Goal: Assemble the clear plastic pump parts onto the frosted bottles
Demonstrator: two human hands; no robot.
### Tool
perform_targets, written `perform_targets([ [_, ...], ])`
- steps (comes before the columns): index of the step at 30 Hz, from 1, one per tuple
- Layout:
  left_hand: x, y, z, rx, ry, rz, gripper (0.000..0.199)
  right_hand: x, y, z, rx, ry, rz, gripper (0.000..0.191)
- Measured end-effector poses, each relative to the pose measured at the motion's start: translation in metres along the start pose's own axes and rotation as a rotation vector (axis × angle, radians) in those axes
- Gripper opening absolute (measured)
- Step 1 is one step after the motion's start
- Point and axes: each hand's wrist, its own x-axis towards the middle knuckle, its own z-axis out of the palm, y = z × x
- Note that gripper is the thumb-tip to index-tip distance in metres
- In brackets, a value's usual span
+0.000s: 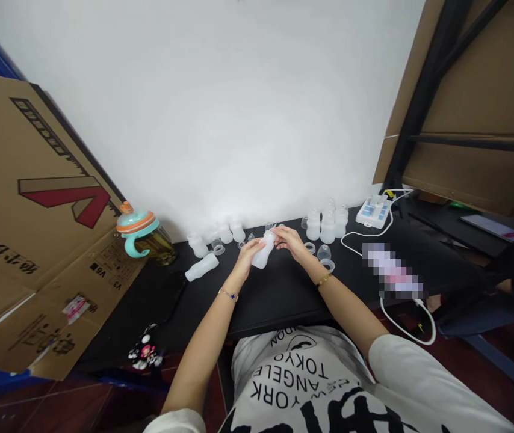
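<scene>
A frosted white baby bottle is tilted above the black table, its neck pointing up and away from me. My left hand is closed around the bottle's left side. At the neck, the fingers of my right hand are pinched together against the bottle's top; a small clear part shows there, too small to make out. Another white bottle lies on its side to the left. Right of my hands are a clear ring, a clear dome cap and a second ring.
Several capped bottles stand at the back right, more bottles at the back left. A teal-lidded jug stands beside a cardboard box. A power strip with white cable and a blurred-out phone-like object are at right.
</scene>
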Motion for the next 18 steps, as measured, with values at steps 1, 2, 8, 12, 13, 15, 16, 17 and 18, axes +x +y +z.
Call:
perform_targets([
  [1, -0.0008, 0.0005, 0.0001, 0.021, 0.005, 0.008, 0.046, -0.0004, -0.0006, 0.0004, -0.005, 0.004, 0.003, 0.028],
  [2, -0.0015, 0.0009, 0.0002, 0.04, 0.007, 0.014, 0.046, -0.0007, -0.0012, 0.0007, -0.009, 0.009, 0.007, 0.028],
  [8, 0.0001, -0.0026, 0.001, 0.089, 0.023, 0.056, 0.052, -0.0008, -0.0019, 0.0019, -0.033, 0.033, 0.028, 0.025],
  [12, 0.0023, -0.0064, 0.0004, 0.122, 0.035, 0.115, 0.052, 0.0002, -0.0002, 0.0014, -0.053, 0.039, 0.028, 0.027],
  [13, 0.0023, -0.0069, 0.0001, 0.148, 0.038, 0.135, 0.052, 0.0004, 0.0002, 0.0012, -0.058, 0.04, 0.029, 0.028],
  [15, 0.0021, -0.0077, -0.0005, 0.213, 0.046, 0.173, 0.05, 0.001, 0.0011, 0.0008, -0.068, 0.043, 0.027, 0.029],
  [16, 0.0018, -0.0079, -0.0007, 0.249, 0.052, 0.193, 0.05, 0.0013, 0.0017, 0.0005, -0.075, 0.046, 0.026, 0.029],
  [17, 0.0014, -0.0082, -0.0009, 0.286, 0.06, 0.212, 0.05, 0.0018, 0.0022, 0.0003, -0.081, 0.048, 0.025, 0.03],
  [18, 0.001, -0.0083, -0.001, 0.328, 0.072, 0.235, 0.049, 0.0022, 0.0029, 0.0, -0.088, 0.049, 0.025, 0.03],
])
